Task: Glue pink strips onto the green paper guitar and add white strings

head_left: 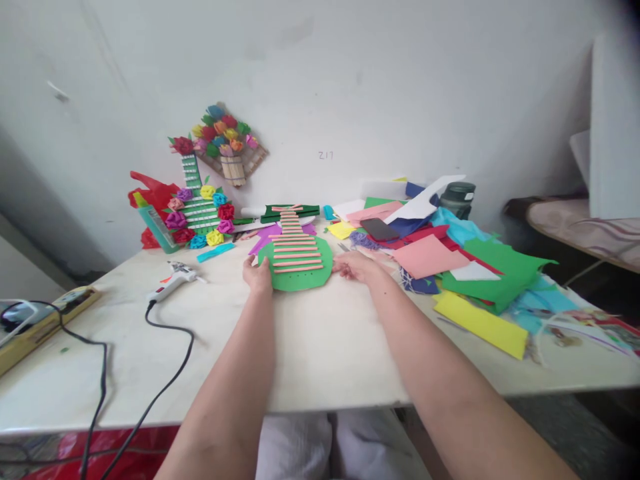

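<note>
A green guitar-shaped paper craft lies in front of me on the table, its narrow neck pointing to the wall. Pink paper strips cross its body and neck in rows, and a line of small dark dots runs below them. My left hand grips the left edge of the body, thumb on top. At the right edge, my right hand is closed with its fingertips on the rim. Purple paper and dark green paper lie beyond the neck.
A hot glue gun with a black cord rests on the left, near a glue bottle and a flower-trimmed guitar craft. Coloured paper, a phone and a dark bottle crowd the right. A power strip sits far left.
</note>
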{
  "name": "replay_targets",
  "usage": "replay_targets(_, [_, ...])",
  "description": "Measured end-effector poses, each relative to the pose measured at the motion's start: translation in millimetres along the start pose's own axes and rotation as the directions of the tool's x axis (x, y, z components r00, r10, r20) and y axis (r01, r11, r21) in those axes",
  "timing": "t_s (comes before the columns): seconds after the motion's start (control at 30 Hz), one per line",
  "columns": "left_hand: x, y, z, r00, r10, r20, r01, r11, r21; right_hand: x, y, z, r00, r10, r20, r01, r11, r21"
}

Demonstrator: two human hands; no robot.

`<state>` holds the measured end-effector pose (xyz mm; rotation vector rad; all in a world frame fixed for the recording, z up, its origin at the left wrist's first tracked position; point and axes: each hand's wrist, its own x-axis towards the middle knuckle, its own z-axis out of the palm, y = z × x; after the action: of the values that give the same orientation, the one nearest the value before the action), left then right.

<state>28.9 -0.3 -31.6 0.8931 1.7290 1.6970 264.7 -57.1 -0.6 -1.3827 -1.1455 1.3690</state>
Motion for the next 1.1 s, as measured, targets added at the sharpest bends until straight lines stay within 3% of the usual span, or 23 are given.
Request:
replay_targets(0.13, [10, -8, 3.3, 0.998, 0.055, -0.009, -0.055, 0.997, 0.046, 0, 0, 7, 0.996, -0.003, -0.091, -0.007, 0.994, -0.112])
replay_targets(0.23, [13, -10, 4.4, 0.991, 0.135, -0.002, -0.133, 0.974, 0.183, 4, 1, 11, 0.988, -0.035, -0.149, 0.001, 0.975, -0.222])
replay_targets(0.37, [4, 0, 1.6, 0.973, 0.232, 0.011, -0.225, 0.931, 0.286, 10, 5, 11, 0.977, -0.073, -0.202, 0.007, 0.951, -0.309])
replay_targets(0.43, [-5, 9, 0.3, 0.939, 0.344, -0.02, -0.318, 0.888, 0.331, 14, 6, 10, 0.972, -0.098, -0.214, 0.02, 0.94, -0.34])
replay_targets(0.5, [-16, 17, 1.1, 0.868, 0.497, 0.001, -0.456, 0.796, 0.397, 17, 6, 8, 0.965, -0.125, -0.23, 0.028, 0.924, -0.382])
replay_targets(0.57, [-28, 25, 5.4, 0.804, 0.587, 0.096, -0.561, 0.696, 0.448, 19, 5, 6, 0.953, -0.162, -0.255, 0.029, 0.889, -0.456])
replay_targets(0.67, [-48, 32, 18.2, 0.743, 0.612, 0.271, -0.657, 0.591, 0.469, 17, 1, 3, 0.925, -0.244, -0.293, 0.007, 0.779, -0.627])
replay_targets(0.73, [-63, 34, 28.9, 0.656, 0.623, 0.426, -0.753, 0.506, 0.42, 13, -2, 2, 0.89, -0.316, -0.329, -0.021, 0.692, -0.722])
replay_targets(0.83, [-81, 33, 43.6, 0.511, 0.569, 0.644, -0.857, 0.394, 0.332, 9, -5, 0, 0.835, -0.392, -0.386, -0.082, 0.606, -0.791])
replay_targets(0.9, [-91, 31, 51.4, 0.434, 0.509, 0.744, -0.894, 0.346, 0.285, 9, -4, -2, 0.826, -0.394, -0.404, -0.106, 0.595, -0.797])
replay_targets(1.0, [-102, 29, 60.5, 0.356, 0.423, 0.834, -0.921, 0.309, 0.237, 11, -2, -7, 0.829, -0.4, -0.39, -0.088, 0.597, -0.798])
replay_targets(1.1, [-112, 28, 68.9, 0.307, 0.35, 0.885, -0.932, 0.297, 0.206, 12, -1, -13, 0.822, -0.425, -0.38, -0.076, 0.579, -0.812])
